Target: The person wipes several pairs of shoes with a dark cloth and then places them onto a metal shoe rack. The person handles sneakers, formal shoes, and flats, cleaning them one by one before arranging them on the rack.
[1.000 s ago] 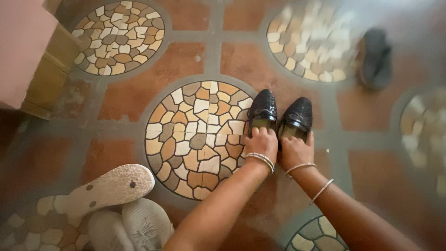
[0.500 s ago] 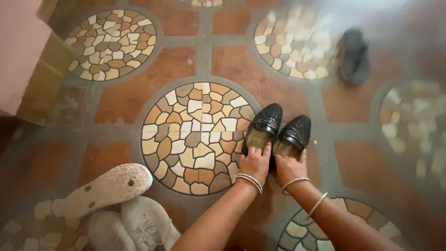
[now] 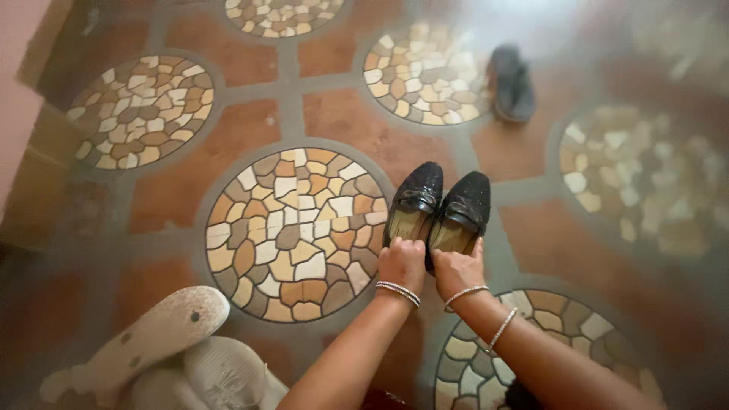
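A tiled floor [image 3: 182,197] with round mosaic insets carries a pair of black shoes [image 3: 439,206], side by side, toes pointing away from the person. The left hand [image 3: 401,264] and right hand [image 3: 456,270] sit at the heels, fingers curled over each heel rim.

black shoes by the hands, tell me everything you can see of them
The pair of black shoes are glittery slip-on loafers with tan insoles and a strap across each vamp. They sit side by side, touching, toes pointing away, on the floor beside a mosaic circle. The left hand and right hand each grip a heel.
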